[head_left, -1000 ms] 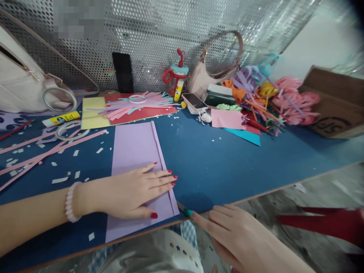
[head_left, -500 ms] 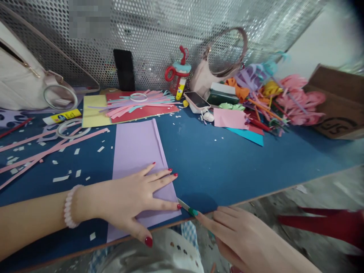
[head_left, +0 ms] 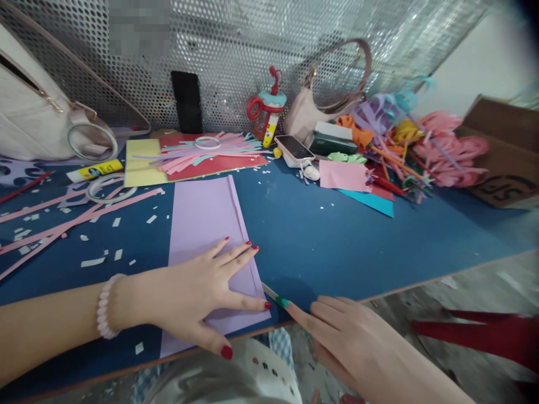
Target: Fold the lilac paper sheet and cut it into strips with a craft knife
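A sheet of light purple paper (head_left: 202,216) lies at the table's near edge, with a narrow fold along its right side. My left hand (head_left: 196,294) rests flat on it, fingers spread, pressing the lower part down. In my right hand (head_left: 353,336) is a slim craft knife (head_left: 272,293) with a pale blade and a green part at my index fingertip. Its blade tip meets the folded right edge of the sheet, close to my left fingers. Most of the knife's handle is hidden under my right hand.
Behind the sheet are yellow paper (head_left: 141,163), a red sheet (head_left: 193,173) with paper strips, and a glue stick (head_left: 95,170). A tape roll (head_left: 112,196) and paper scraps lie left. A phone (head_left: 295,148), pink paper (head_left: 343,175) and a cardboard box (head_left: 501,151) stand right.
My right hand and the knife have moved a little away from me along the sheet's right edge. My left hand stays pressed on the paper, its fingers barely shifted.
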Demonstrator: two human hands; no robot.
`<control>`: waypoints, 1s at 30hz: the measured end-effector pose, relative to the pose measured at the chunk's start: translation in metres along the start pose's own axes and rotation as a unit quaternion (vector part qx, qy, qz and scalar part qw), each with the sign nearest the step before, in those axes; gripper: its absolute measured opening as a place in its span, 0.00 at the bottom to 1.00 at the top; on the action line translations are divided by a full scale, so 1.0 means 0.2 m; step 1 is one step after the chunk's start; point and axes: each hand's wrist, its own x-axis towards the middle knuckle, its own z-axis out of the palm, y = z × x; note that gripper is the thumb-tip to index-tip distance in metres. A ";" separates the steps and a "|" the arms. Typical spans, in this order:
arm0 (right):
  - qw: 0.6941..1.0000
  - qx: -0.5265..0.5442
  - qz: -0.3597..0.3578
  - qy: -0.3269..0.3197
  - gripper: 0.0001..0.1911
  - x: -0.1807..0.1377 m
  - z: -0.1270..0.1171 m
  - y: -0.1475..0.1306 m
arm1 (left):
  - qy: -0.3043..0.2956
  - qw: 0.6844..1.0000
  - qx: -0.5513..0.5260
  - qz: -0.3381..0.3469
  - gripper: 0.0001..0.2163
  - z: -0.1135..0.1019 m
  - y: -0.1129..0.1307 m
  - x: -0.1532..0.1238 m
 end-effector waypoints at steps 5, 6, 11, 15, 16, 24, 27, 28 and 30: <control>1.000 -0.010 -0.018 0.004 0.21 0.04 0.05 0.03 | -0.015 1.000 -0.004 -0.007 0.34 0.00 0.01 0.00; 1.000 -0.009 -0.019 0.003 0.20 0.05 0.06 0.04 | -0.013 1.000 -0.004 -0.006 0.34 0.00 0.01 0.00; 1.000 0.008 -0.018 0.010 0.19 0.05 0.06 0.06 | 0.008 1.000 0.002 0.013 0.34 0.01 -0.01 0.00; 1.000 0.003 -0.022 0.021 0.20 0.07 0.07 0.06 | 0.001 1.000 0.025 0.002 0.39 0.00 -0.05 -0.01; 1.000 0.002 -0.021 0.022 0.21 0.07 0.07 0.07 | 0.000 0.999 0.033 -0.005 0.39 -0.01 -0.06 -0.01; 0.999 -0.014 -0.029 0.012 0.20 0.13 0.10 0.09 | -0.007 0.998 0.067 -0.022 0.31 -0.04 -0.12 -0.01; 0.999 -0.032 -0.032 0.014 0.21 0.15 0.10 0.10 | 0.000 0.997 0.073 -0.022 0.30 -0.04 -0.13 -0.01; 0.999 -0.034 -0.032 0.013 0.21 0.16 0.10 0.11 | 0.002 0.997 0.075 -0.022 0.30 -0.04 -0.13 -0.01; 0.999 -0.031 -0.034 0.010 0.21 0.18 0.10 0.12 | 0.005 0.997 0.076 -0.021 0.30 -0.03 -0.13 -0.01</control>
